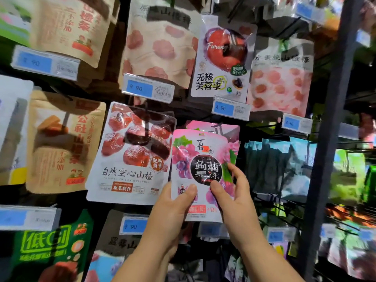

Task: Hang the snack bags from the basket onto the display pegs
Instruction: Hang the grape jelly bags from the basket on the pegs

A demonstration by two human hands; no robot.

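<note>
A pink grape-jelly snack bag (200, 159) with a black round label is held up against the display wall. My left hand (173, 208) grips its lower left corner, thumb on the front. My right hand (234, 192) pinches its lower right side, thumb on the front and fingers at the edge. The bag's top sits at a peg (217, 129) where a matching pink bag (213, 126) hangs just behind it. The basket is out of view.
Snack bags fill pegs all around: a white hawthorn bag (130, 155) on the left, a plum bag (222, 58) above, blue bags (272, 165) on the right. Price tags (147, 88) jut out on peg ends. A dark upright post (333, 119) stands at right.
</note>
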